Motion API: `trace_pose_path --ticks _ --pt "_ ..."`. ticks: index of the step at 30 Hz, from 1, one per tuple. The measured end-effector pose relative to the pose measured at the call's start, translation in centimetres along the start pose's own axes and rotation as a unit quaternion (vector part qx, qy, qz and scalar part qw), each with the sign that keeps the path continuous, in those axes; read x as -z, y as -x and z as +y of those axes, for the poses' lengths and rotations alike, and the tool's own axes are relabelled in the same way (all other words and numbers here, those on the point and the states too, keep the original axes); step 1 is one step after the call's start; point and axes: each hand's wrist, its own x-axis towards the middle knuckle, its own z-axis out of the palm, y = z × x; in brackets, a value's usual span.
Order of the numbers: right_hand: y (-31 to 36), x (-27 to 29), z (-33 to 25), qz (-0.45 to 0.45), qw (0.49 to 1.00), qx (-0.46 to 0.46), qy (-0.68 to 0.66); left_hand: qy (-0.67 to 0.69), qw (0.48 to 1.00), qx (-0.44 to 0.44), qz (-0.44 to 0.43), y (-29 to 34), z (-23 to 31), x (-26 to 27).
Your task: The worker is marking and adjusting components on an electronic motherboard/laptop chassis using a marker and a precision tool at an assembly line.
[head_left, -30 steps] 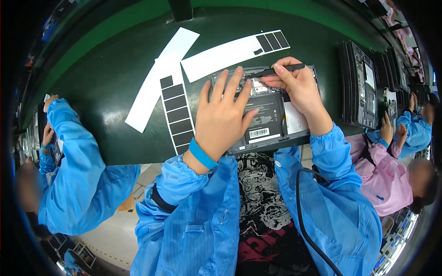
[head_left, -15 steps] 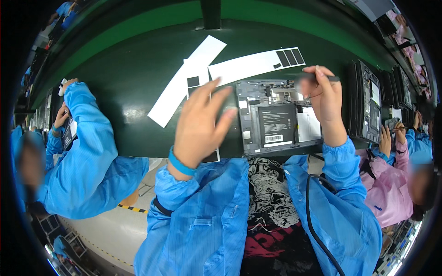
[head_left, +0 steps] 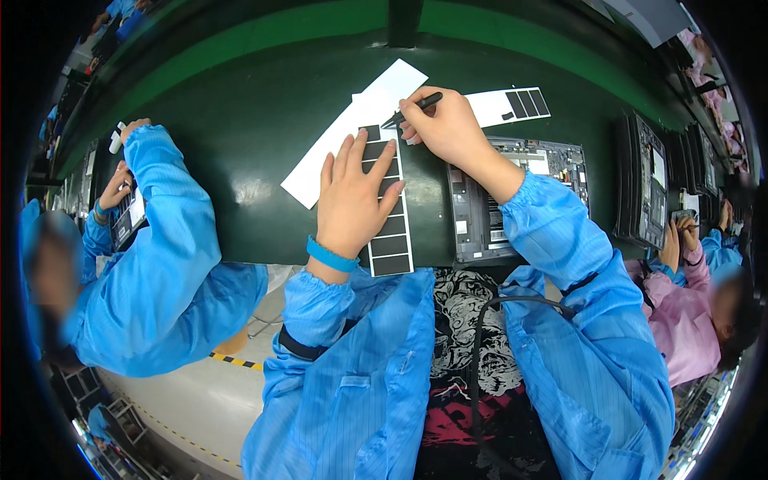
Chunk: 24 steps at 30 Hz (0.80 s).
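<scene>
Head view showed the left hand (head_left: pixel 352 196) pressed flat, fingers spread, on a white liner strip of black pads (head_left: pixel 390 216), evidently steadying it on the green bench (head_left: pixel 240 104). The right hand (head_left: pixel 448 128) pinched black tweezers (head_left: pixel 412 109), tip at the strip's top pad. An opened device (head_left: pixel 552 164) lay just right.

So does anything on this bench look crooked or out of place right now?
Only mildly: the white backing strips lie crossed at angles. The strip of black pads overhangs the table edge under the left hand.
</scene>
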Motion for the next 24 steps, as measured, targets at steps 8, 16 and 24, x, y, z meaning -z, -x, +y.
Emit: trace_pose_path --ticks 8,16,24 --pt "0.3 -0.8 -0.1 -0.005 0.998 0.051 0.031 -0.044 0.999 -0.010 -0.003 0.0 0.0 -0.6" --pt "1.7 -0.2 -0.4 0.004 0.994 0.046 -0.102 -0.077 0.997 -0.017 -0.003 0.0 0.5 -0.5" --pt "6.5 13.6 -1.3 0.089 0.981 0.118 -0.125 0.017 0.999 0.002 -0.047 -0.2 -0.5 0.5"
